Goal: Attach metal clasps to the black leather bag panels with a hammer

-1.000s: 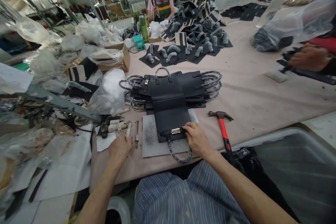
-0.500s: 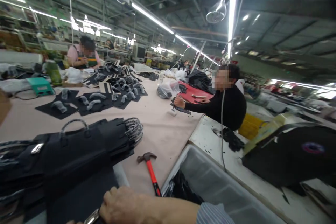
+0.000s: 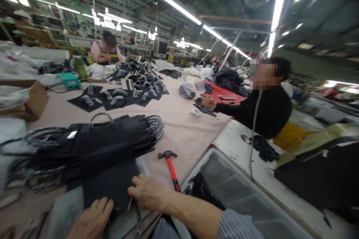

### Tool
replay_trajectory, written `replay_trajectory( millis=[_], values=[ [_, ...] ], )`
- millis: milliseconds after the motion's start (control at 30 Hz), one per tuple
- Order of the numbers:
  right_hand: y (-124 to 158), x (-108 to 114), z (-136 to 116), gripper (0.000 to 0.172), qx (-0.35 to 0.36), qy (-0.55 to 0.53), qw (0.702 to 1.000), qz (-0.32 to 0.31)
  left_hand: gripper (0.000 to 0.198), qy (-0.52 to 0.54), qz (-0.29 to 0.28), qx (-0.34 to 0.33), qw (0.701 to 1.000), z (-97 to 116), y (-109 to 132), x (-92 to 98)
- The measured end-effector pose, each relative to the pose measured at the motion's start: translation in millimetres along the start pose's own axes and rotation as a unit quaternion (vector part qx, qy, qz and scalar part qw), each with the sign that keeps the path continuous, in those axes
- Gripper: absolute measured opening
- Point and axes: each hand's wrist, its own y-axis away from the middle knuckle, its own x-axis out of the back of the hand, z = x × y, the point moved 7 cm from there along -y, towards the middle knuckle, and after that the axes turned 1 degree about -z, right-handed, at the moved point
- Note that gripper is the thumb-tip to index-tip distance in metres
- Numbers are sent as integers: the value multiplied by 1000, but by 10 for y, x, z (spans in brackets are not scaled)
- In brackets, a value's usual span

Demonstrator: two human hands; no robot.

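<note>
A flat black bag panel lies in front of me on the table. My left hand rests on its near left corner, fingers laid flat. At its right edge my right hand is closed, with bent fingers gripping the panel's border. A dark cord hangs down just below my right hand. Behind the panel lies a thick stack of black bag pieces with patterned cord handles at its ends. A silvery clasp shows on the stack's left part.
A red-handled claw hammer lies right of the stack. A grey plastic bin stands at the table's right edge. Black panels with wrapped handles are spread farther back. A co-worker in black works at the right; a cardboard box is left.
The view has turned left, so the table's things appear farther right. My left hand has come into view on the panel. My right hand has moved to the panel's right edge.
</note>
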Motion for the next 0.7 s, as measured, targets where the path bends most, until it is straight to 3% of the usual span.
replay_trajectory(
  millis=[67, 133, 233, 400, 500, 700],
  values=[
    [56, 28, 10, 3, -11, -7, 1000, -25, 49, 39, 0, -50, 998, 60, 137, 205],
    [77, 17, 29, 10, -1, -39, 999, -18, 42, 85, 1, -100, 991, 100, 246, 361],
    [64, -103, 74, 17, 22, -80, 996, -11, 38, 117, 38, -125, 985, 58, 359, 430],
    [127, -196, 75, 24, 32, -93, 995, -7, 32, 120, 117, -99, 981, 84, 474, 423],
    [181, -224, 86, 32, 9, -100, 995, 10, 34, 116, 131, -81, 981, 138, 487, 428],
    [289, -205, 154, 51, -46, -262, 950, 166, 42, 174, 145, -4, 974, 98, 526, 389]
  ],
)
